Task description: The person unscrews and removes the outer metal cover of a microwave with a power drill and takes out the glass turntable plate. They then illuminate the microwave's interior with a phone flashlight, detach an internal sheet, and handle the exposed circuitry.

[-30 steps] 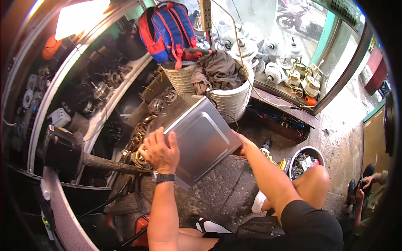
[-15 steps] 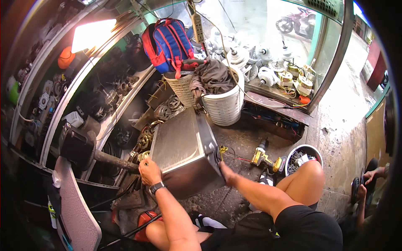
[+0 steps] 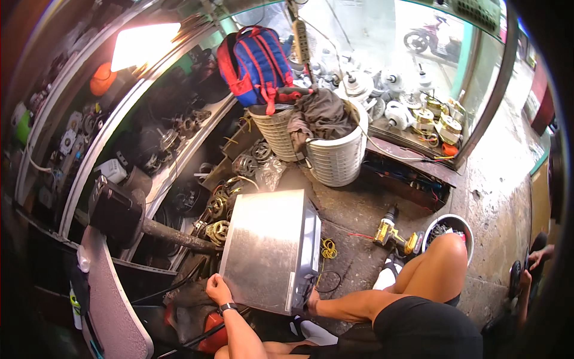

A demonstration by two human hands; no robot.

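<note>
A silver metal box (image 3: pixel 263 251) with a dark front on its right side rests low in front of me, on or just above the floor. My left hand (image 3: pixel 220 289) has its fingers curled at the box's lower left corner. My right hand (image 3: pixel 313 301) grips the lower right end, partly hidden by the box. A coil of yellow wire (image 3: pixel 328 249) lies just right of the box, and a yellow-black cordless drill (image 3: pixel 388 233) lies farther right. Brass-coloured motor parts (image 3: pixel 216 230) are piled along the box's left.
Two baskets (image 3: pixel 332 167) with dark cloth and a backpack stand beyond. A bucket of metal bits (image 3: pixel 448 226) is by my right knee. A hammer-like bar with black head (image 3: pixel 110 212) crosses at left, below crowded shelves (image 3: pixel 170 146). Another person's hands (image 3: pixel 535 257) show at far right.
The box has moved toward me and down, turning from tilted to lying with its top up and revealing floor and a plastic bag behind it. Both my hands moved lower with it.
</note>
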